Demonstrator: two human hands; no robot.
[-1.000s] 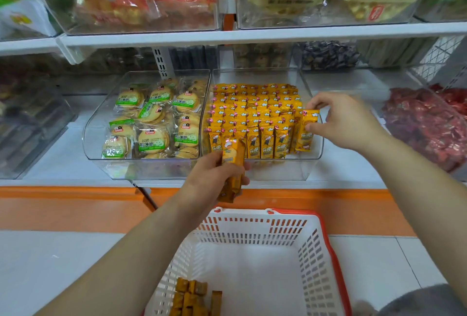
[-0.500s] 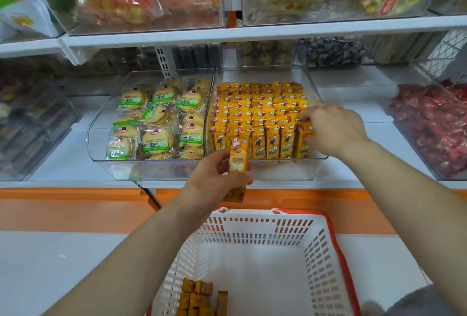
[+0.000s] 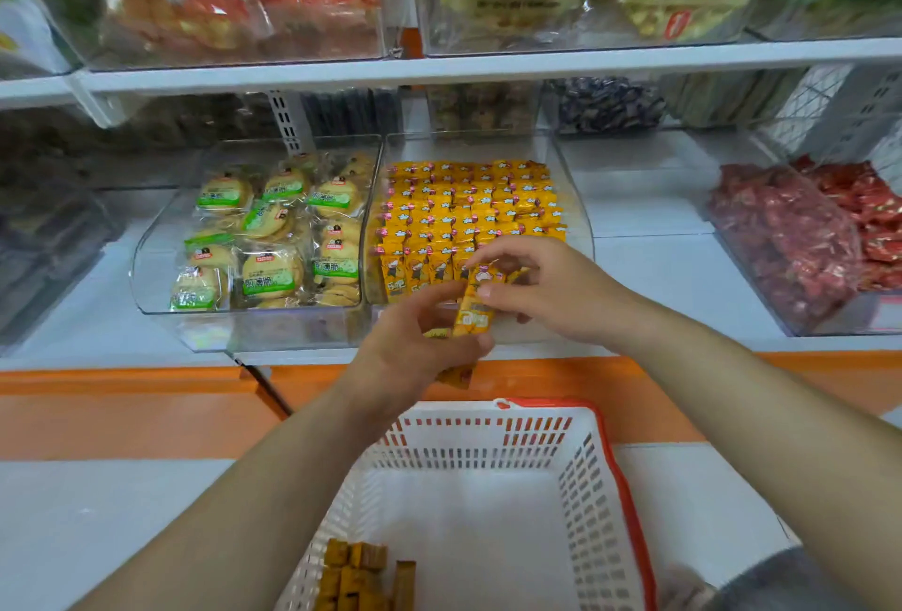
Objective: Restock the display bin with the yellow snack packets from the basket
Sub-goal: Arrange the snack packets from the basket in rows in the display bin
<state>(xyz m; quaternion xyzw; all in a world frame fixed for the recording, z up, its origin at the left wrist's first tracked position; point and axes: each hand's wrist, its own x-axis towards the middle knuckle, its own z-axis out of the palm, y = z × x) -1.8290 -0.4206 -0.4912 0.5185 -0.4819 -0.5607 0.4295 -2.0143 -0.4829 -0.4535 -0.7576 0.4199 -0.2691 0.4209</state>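
A clear display bin (image 3: 578, 200) on the lower shelf is packed with rows of upright yellow snack packets (image 3: 468, 210). In front of its lower edge my left hand (image 3: 415, 351) grips a few yellow packets (image 3: 471, 317). My right hand (image 3: 546, 288) meets it there, fingers pinching the top of one of those packets. Below stands a white basket (image 3: 488, 439) with a red rim; several yellow packets (image 3: 361, 576) lie in its near left corner.
A clear bin of green-labelled round biscuits (image 3: 263, 239) stands just left of the yellow bin. Red-wrapped snacks (image 3: 805, 239) fill a bin to the right. The upper shelf (image 3: 488, 66) overhangs. An orange band (image 3: 122, 410) runs under the lower shelf.
My right hand left the packet it set at the bin's right front and came left and down to my left hand's packets. My left hand stayed in front of the bin.
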